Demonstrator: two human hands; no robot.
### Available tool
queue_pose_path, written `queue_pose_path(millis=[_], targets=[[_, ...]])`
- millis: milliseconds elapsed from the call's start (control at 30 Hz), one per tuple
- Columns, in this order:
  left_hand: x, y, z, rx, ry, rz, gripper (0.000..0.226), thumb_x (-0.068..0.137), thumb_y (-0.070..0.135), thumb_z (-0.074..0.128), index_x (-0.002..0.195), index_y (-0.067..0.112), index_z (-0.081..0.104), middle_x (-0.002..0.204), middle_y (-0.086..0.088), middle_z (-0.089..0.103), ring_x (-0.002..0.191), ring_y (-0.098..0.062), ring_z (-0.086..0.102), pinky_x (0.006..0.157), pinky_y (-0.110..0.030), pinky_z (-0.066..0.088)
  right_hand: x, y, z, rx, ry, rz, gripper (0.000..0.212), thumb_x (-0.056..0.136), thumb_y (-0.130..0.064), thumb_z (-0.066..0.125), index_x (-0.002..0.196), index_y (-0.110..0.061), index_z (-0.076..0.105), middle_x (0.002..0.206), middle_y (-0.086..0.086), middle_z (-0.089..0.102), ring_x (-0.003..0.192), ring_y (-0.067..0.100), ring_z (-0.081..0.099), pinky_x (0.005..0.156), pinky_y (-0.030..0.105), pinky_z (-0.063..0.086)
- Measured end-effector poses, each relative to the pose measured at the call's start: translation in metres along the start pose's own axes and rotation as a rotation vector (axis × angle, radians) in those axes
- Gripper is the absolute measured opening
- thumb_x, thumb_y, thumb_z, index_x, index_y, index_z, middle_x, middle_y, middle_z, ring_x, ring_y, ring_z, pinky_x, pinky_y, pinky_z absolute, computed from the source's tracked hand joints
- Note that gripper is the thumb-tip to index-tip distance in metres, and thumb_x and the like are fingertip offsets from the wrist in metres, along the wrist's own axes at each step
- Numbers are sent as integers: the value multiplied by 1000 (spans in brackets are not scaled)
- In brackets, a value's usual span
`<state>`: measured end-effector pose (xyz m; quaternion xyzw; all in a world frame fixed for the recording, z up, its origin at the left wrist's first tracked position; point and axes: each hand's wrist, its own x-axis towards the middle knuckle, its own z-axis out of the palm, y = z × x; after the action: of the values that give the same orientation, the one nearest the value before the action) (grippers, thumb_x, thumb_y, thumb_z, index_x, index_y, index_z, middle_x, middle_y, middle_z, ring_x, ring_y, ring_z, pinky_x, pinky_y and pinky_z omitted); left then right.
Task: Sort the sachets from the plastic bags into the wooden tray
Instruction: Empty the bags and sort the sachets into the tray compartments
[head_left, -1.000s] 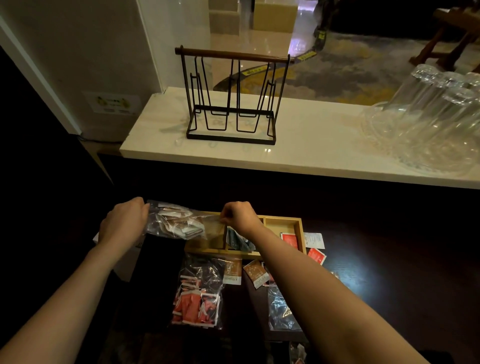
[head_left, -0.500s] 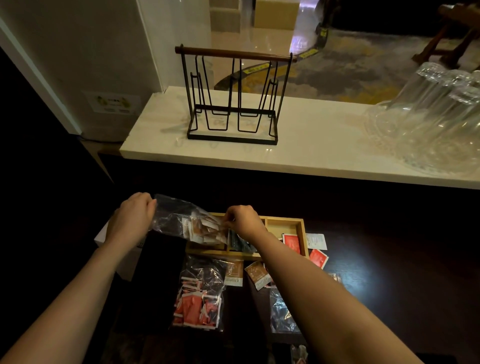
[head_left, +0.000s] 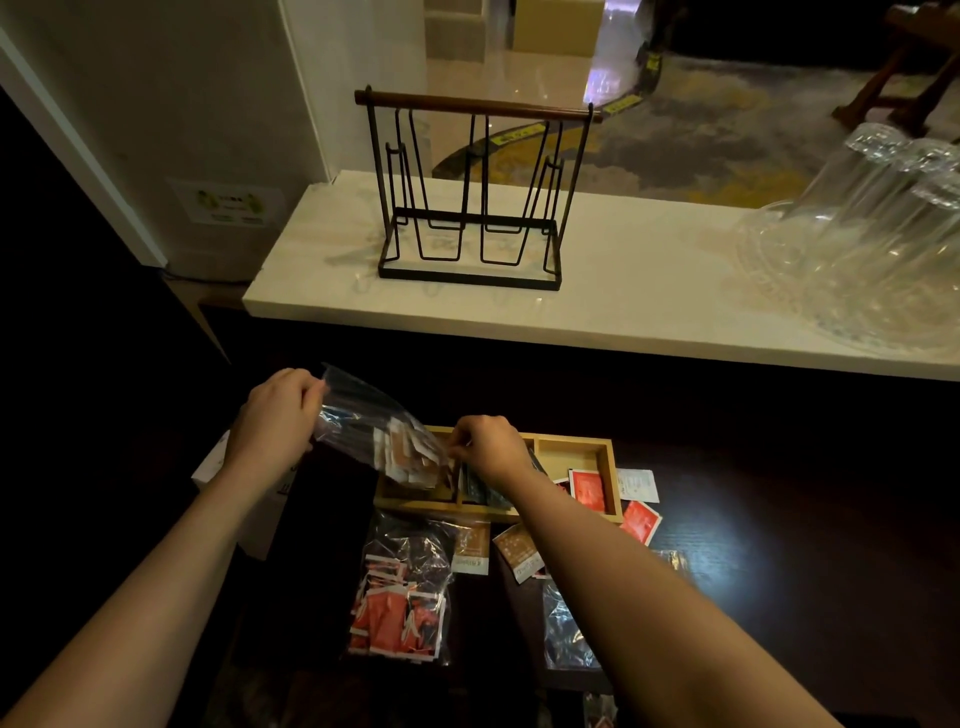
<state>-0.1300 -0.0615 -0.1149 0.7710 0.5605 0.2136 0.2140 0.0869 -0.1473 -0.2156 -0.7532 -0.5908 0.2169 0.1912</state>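
print on the brown sachets seems unreadable.

Wooden tray sits mid-desk — bag of sachets before it, wire rack on the counter behind.

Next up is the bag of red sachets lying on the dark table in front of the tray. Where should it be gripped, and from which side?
Probably the far end of the bag of red sachets, coming from above. The sachets sit heaped at the near end, so the far end, toward the wooden tray, is loose empty film that pinches easily. Both the left hand and right hand are busy with the tilted bag.
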Motion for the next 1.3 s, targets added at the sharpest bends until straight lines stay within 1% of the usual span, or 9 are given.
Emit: queue_pose_path(millis=[200,467,633,833,900,967,1067,1167,1300], targets=[[1,-1,5,48,-4,-8,24,97,17,43,95,5,65,99,-8,61,69,-11,52,52,-16,33,-1,1,0,-41,12,8,11,88,-23,62,98,-19,65,100,3,67,90,21,63,74,39,55],[-4,16,1,-113,33,28,24,97,20,44,105,8,64,104,-4,58,70,-12,58,51,-21,47,-5,-1,-3,-20,99,-28,11,89,-23,61,98,-19,66,101,3,69,91,20,64,74,38,54],[-13,27,7,-61,61,72,23,97,17,44,103,7,64,104,-5,59,74,-9,55,54,-13,39,-9,1,-1,-52,99,-61,13,89,-25,60,99,-20,68,101,2,70,93,19,63,76,37,53],[-7,29,7,-35,84,119,23,96,16,45,98,7,66,101,-6,60,82,-16,57,63,-27,46,-14,1,3,-61,134,-28,11,88,-32,61,94,-25,68,99,-3,70,98,17,58,79,35,46],[-7,29,5,-74,83,73,24,96,18,45,97,6,65,101,-7,61,74,-12,57,59,-28,51,-14,0,0,-55,130,-14,11,88,-30,61,94,-25,68,99,-2,70,99,18,57,80,35,45],[-5,28,2,-82,88,56,24,97,18,45,97,6,65,99,-6,60,68,-4,53,55,-18,44,-13,1,-1,-23,122,5,11,88,-29,61,95,-24,68,101,-2,69,99,17,56,81,35,45],[-8,29,-1,-82,86,57,24,97,19,44,97,6,65,99,-6,61,74,-10,56,56,-16,41,-12,0,2,-3,97,15,11,87,-31,62,95,-26,67,100,-2,69,97,17,58,76,34,47],[-11,30,-4,-103,93,36,26,97,18,43,97,3,65,96,-7,60,66,-4,52,46,-10,43,-12,-3,3,-11,99,7,11,87,-33,62,96,-27,66,100,-2,68,96,17,58,76,33,47],[-9,26,-7,-116,77,3,25,97,21,45,93,6,64,90,-12,62,61,-16,58,45,-19,45,-14,-3,4,-43,86,-24,14,89,-33,59,100,-27,64,103,-3,68,98,15,58,83,34,46]])
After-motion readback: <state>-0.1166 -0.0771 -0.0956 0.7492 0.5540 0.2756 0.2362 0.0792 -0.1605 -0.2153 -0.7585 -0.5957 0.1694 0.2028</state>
